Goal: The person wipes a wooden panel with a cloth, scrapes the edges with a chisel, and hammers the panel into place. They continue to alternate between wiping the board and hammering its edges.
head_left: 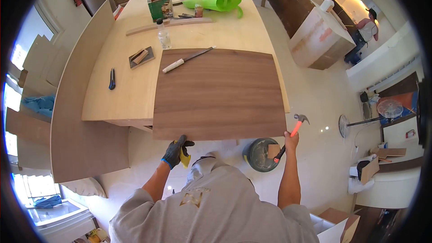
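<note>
A dark wood-grain board (218,96) lies on the pale worktable, its near edge overhanging toward me. My left hand (176,153), in a dark glove with a blue cuff, is at that near edge, closed on a yellow piece (185,157) that looks like cloth. At the board's near right corner my bare right hand (291,141) grips a hammer (296,127) by its orange and black handle, the head pointing up. A knife with a pale handle (173,65) rests on the board's far left part.
The worktable (121,103) carries a utility knife (112,79), a small block (141,57), a clear bottle (163,35), a green box (159,6) and a green bag (218,1). A large panel (76,108) leans left. A dark bucket (262,165) stands below. Another person (365,31) is far right.
</note>
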Demonstrator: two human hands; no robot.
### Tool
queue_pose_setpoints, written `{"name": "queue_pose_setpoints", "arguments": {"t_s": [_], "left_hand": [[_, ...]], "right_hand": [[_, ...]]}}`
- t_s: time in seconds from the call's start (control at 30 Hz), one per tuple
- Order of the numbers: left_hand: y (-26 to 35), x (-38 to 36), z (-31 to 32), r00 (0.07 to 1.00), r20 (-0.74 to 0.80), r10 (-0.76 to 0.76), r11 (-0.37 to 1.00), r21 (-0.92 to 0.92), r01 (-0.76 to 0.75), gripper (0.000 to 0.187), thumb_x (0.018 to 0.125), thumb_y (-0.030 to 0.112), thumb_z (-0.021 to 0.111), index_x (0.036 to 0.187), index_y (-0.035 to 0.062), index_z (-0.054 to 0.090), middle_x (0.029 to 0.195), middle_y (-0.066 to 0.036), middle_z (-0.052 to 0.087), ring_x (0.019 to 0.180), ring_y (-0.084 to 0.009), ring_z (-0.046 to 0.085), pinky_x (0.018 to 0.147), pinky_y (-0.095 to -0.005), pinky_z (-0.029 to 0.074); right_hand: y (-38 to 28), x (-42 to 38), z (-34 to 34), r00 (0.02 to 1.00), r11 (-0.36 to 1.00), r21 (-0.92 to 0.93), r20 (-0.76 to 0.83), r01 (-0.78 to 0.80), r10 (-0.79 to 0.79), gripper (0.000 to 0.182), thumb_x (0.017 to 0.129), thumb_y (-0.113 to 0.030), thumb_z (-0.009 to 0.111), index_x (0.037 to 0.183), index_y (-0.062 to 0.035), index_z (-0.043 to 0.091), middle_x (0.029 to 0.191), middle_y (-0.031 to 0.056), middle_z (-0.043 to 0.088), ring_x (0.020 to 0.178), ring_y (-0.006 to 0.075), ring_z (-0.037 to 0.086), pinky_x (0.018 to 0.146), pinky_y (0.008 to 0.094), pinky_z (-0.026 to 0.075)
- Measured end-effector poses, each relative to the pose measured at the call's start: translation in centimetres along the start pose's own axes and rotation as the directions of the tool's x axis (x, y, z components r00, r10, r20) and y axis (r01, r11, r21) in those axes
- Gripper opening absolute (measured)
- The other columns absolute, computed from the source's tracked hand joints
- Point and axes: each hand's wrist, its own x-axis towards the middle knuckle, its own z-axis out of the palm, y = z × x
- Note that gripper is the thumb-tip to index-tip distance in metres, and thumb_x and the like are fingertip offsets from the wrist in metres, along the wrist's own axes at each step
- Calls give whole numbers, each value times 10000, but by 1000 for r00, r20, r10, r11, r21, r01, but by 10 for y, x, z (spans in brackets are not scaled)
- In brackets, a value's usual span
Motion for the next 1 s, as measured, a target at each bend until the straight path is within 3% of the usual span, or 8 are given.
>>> {"name": "queue_pose_setpoints", "arguments": {"t_s": [0.43,0.6,0.73,0.83,0.87,0.9,0.93,1.0], "left_hand": [[38,15,26,998,36,45,939,339,-54,469,961,486,626,985,18,649,852,-135,735,562,-154,574,527,-330,506],[69,95,33,976,-190,108,900,435,-15,580,945,561,587,819,3,682,692,-129,679,527,-178,616,461,-360,499],[86,62,66,986,-131,105,555,830,51,456,960,439,598,857,1,673,644,-84,641,495,-187,614,452,-325,466],[90,47,131,929,-15,371,574,790,-216,369,995,363,577,1012,14,695,743,-90,679,609,-189,664,523,-335,516],[68,94,104,776,291,560,240,839,-488,335,1004,284,588,1163,3,674,938,-125,721,833,-215,711,706,-347,564],[74,75,149,810,174,560,427,778,-461,327,982,190,612,1248,0,641,1131,-149,701,1035,-248,690,888,-356,543],[61,85,173,551,407,729,53,768,-638,325,952,168,641,1237,13,651,1213,-177,676,1078,-300,677,943,-361,525],[41,114,206,414,741,529,-547,671,-501,421,988,294,552,1325,47,597,1380,-210,568,1289,-377,520,1109,-501,358]], "right_hand": [[39,-118,-97,941,878,343,71,-335,332,246,824,-57,726,899,-105,496,736,-7,506,569,84,508,508,228,436],[12,-166,-63,931,857,364,163,-365,328,325,796,-159,797,838,-126,476,753,-14,553,612,106,554,549,251,455],[-17,-204,-31,891,661,599,277,-453,360,205,918,-68,667,1035,-39,501,885,83,645,852,224,695,764,363,606],[-23,-208,-31,886,655,596,325,-464,332,141,1002,-130,586,1049,-33,495,985,158,688,913,261,715,763,341,590],[-17,-212,-28,908,686,594,280,-420,313,148,1007,-157,586,1038,-39,503,925,132,686,831,233,717,716,322,585],[-2,-224,-24,923,717,582,237,-384,301,161,1009,-187,590,1026,-48,512,839,93,649,712,190,665,629,296,547],[16,-223,-31,935,749,559,205,-355,290,177,1010,-217,595,1014,-57,521,754,53,612,593,147,613,541,269,509],[19,-224,-53,882,689,568,163,-450,442,213,1016,-275,587,990,-72,525,645,-1,495,472,92,455,428,248,389]]}}
